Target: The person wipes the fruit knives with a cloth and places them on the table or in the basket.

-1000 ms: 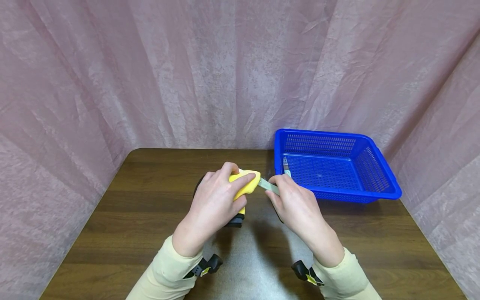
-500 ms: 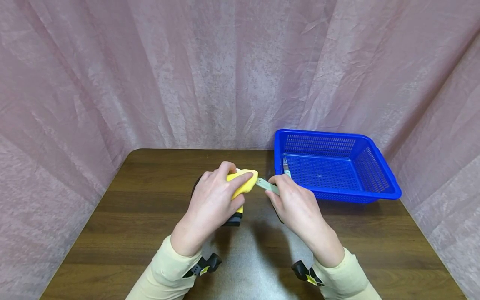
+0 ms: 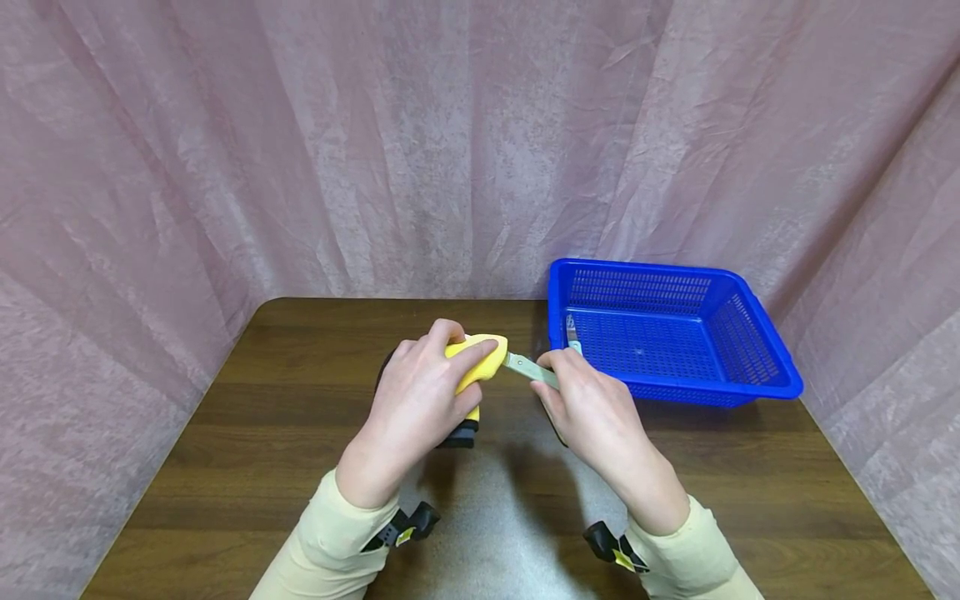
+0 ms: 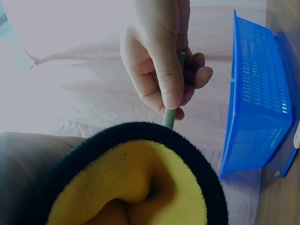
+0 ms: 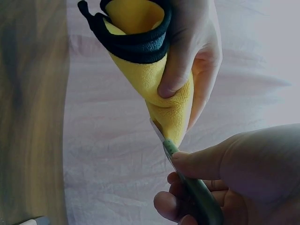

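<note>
The left-hand grip (image 3: 416, 387) is closed on a yellow cloth (image 5: 136, 77), thumb pressed against the folds. The cloth is held above the bench (image 3: 285, 400), near its middle; its dark edging (image 4: 140, 131) curls into an open loop. The right-hand grip (image 3: 588, 400) is closed on a green-handled tool (image 3: 531, 370), which points toward 10 o'clock. The tool's metal part meets the cloth's narrow end and is partly covered by it. A blue basket (image 3: 637, 267) stands at 2 o'clock from the right-hand grip. Inside, at the 9 o'clock side, lies a second tool (image 3: 573, 333), metal end toward 12 o'clock.
</note>
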A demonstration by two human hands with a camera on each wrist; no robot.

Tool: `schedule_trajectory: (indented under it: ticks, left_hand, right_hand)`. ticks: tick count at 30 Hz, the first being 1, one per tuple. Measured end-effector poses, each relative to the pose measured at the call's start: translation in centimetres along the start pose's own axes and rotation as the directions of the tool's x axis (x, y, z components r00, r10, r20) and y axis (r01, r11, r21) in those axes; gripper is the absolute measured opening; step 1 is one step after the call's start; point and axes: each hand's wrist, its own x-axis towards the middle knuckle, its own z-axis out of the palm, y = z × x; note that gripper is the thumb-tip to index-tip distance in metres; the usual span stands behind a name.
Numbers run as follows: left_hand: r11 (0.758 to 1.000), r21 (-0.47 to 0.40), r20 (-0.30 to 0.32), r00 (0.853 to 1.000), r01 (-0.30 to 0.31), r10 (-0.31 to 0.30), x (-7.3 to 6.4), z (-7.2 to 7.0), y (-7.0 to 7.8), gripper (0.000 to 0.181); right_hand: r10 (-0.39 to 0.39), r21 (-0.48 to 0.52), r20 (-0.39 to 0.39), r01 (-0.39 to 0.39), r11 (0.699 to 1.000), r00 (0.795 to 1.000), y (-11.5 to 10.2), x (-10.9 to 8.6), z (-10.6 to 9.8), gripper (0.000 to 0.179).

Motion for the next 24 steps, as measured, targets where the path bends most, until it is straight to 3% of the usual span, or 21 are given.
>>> schedule_trajectory:
  ticks: [24]
  left_hand:
    - [0.999, -0.011, 0.003, 0.999, 0.046, -0.046, 0.0, -0.3, -1.2, 0.055]
  right_hand:
    - [-0.006, 0.009, 0.004, 0.006, 1.0, 1.0, 0.0, -0.1, -0.2, 0.018]
